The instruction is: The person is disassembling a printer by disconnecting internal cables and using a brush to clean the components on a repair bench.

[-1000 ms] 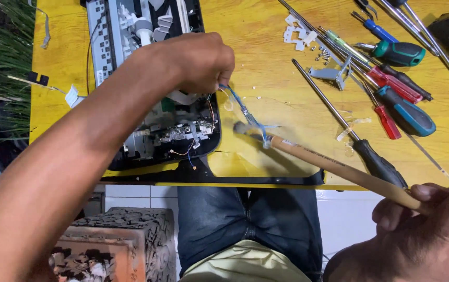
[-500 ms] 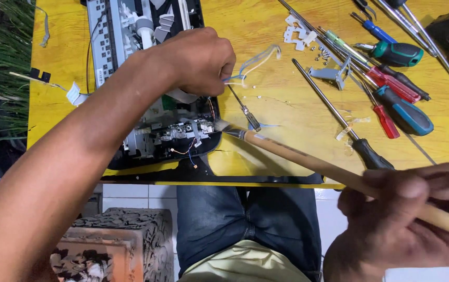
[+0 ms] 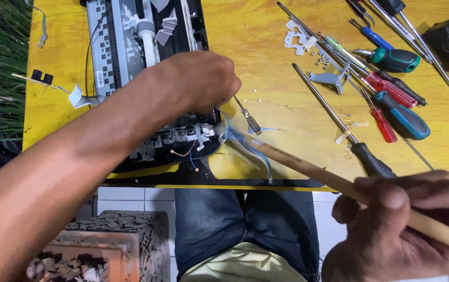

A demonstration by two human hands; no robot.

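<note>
Fingers around brush handle, off-table.

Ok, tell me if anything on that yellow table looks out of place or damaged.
The black device lies opened, thin wires dangling from its near edge. Small white bits and tiny screws lie loose among the screwdrivers. A bent ribbon strip sticks out on its left.

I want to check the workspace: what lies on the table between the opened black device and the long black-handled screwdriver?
In the head view, a small screwdriver lies between the black device and the long screwdriver.
</note>
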